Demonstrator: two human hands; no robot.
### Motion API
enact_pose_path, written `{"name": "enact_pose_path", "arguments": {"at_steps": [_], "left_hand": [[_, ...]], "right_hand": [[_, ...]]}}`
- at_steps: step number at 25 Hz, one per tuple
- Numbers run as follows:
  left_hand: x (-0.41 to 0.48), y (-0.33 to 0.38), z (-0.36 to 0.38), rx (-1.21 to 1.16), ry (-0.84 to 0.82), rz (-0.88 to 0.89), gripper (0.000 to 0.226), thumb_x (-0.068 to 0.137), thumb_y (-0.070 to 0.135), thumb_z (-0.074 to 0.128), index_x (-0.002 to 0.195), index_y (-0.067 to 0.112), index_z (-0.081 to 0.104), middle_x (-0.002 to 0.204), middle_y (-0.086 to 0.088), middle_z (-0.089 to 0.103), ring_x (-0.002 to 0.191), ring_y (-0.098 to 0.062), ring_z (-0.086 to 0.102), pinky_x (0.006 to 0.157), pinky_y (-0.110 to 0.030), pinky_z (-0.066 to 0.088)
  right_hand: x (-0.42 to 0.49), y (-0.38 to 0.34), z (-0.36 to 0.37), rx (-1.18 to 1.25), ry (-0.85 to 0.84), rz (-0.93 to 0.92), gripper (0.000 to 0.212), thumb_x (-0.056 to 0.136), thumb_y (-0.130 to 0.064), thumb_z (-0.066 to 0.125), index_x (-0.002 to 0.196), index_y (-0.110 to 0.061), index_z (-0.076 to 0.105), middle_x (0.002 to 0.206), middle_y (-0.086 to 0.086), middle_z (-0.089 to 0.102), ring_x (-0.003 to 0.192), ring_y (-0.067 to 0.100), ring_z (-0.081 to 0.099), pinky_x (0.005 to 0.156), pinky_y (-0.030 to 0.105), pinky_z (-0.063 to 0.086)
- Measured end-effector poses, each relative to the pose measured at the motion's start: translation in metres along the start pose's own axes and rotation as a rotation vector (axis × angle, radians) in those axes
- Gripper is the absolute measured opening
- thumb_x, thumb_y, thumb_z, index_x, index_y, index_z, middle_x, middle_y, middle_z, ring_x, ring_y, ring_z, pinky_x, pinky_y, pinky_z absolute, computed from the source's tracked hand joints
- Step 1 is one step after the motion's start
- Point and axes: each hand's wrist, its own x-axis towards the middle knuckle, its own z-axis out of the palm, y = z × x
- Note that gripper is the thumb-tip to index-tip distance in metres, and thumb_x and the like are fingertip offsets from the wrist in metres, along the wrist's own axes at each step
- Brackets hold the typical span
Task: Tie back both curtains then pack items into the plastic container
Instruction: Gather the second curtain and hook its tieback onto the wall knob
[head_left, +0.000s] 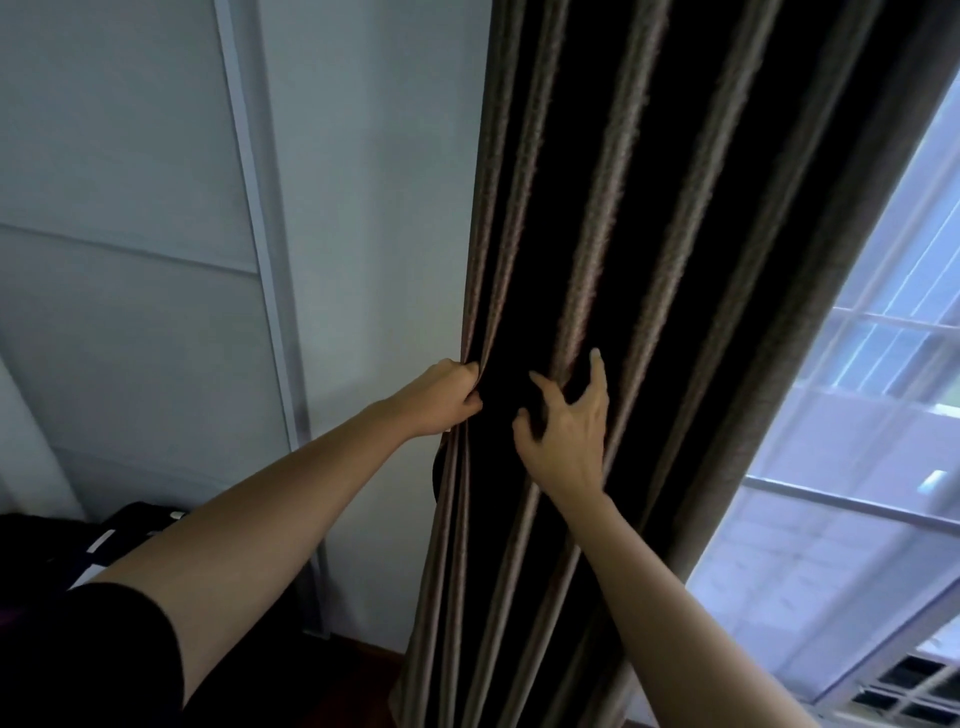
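A dark brown curtain (644, 218) hangs in deep folds down the middle of the view, between the white wall and the window. My left hand (441, 397) grips the curtain's left edge at mid height, fingers curled round the bunched fabric. Just to its right, my right hand (566, 421) is spread on the folds, fingers apart and partly sunk between them. A small dark rounded piece (436, 475) shows at the curtain's left edge below my left hand; what it is cannot be told. No tie-back band and no plastic container are in view.
A bright window (852, 467) with a white frame and grille fills the right side. A white wardrobe panel (130, 234) stands at the left, with dark items (78, 540) piled low in the left corner. Dark wooden floor (363, 654) shows below the wall.
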Motion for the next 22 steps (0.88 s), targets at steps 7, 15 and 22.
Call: {"name": "enact_pose_path", "arguments": {"at_steps": [7,15,22], "left_hand": [[0.009,0.005,0.005,-0.001,-0.052,0.015,0.014,0.092,0.008,0.046,0.078,0.008,0.044,0.071,-0.009,0.050,0.063,-0.021,0.051,0.059,-0.029,0.037],[0.014,0.019,0.007,-0.029,-0.096,0.014,0.033,0.096,0.008,0.040,0.065,0.015,0.031,0.062,0.000,0.039,0.049,-0.009,0.037,0.047,-0.022,0.029],[0.014,0.036,0.016,-0.058,-0.054,-0.044,0.035,0.089,0.041,0.056,0.087,0.007,0.049,0.070,0.003,0.047,0.061,-0.013,0.050,0.057,-0.027,0.043]], "right_hand": [[-0.010,0.031,0.032,0.067,-0.745,-0.099,0.077,0.083,-0.023,0.058,0.149,-0.012,0.020,0.158,0.009,0.007,0.143,0.026,0.021,0.115,0.029,0.025],[-0.037,0.030,0.044,-0.054,-0.918,-0.129,0.070,0.087,-0.022,0.055,0.148,-0.009,0.023,0.159,0.008,0.005,0.140,0.029,0.024,0.112,0.027,0.030],[-0.036,0.013,0.042,-0.200,-0.988,-0.100,0.049,0.092,-0.027,0.047,0.134,-0.003,0.044,0.148,0.014,0.030,0.131,0.031,0.034,0.105,0.029,0.030]]}}
